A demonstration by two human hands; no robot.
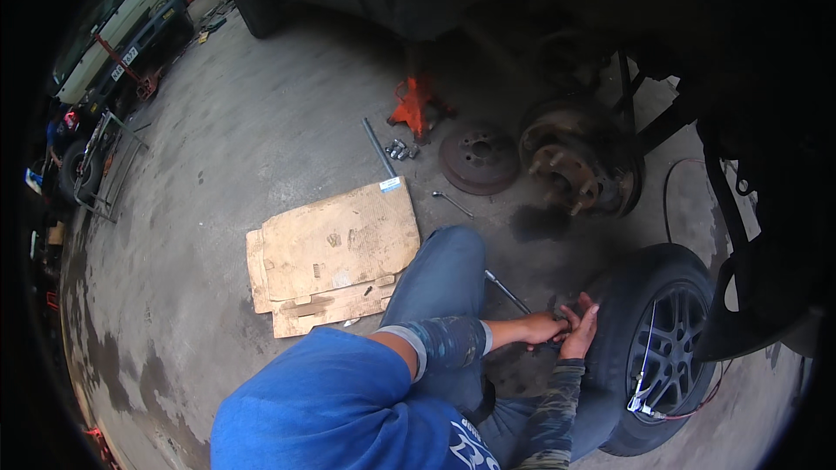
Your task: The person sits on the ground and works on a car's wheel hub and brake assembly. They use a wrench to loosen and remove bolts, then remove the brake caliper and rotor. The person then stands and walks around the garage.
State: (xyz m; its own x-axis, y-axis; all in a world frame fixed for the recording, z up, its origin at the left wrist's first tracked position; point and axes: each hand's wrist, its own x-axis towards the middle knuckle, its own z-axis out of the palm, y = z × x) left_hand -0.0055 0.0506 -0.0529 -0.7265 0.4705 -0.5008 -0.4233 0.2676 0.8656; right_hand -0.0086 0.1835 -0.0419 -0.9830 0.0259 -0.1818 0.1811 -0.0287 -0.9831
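My left hand [543, 328] is closed, its fingers curled against my right palm; what they hold, if anything, is hidden. My right hand [581, 329] has its fingers stretched out beside it. A metal rod-like tool [508, 292] slants down toward my left wrist; I cannot tell whether it touches the hand. Close by on the right stands a tyre on a dark spoked wheel [666, 339]. An air blow gun [643, 402] with a long thin nozzle and a red hose rests against that wheel.
A flattened cardboard box [340, 244] lies left of my knee. Beyond it are a wrench [453, 204], a metal bar [379, 146], several lug nuts [401, 151], a brake drum [479, 157] and an orange jack stand [413, 109]. The raised vehicle's hub [570, 176] is exposed.
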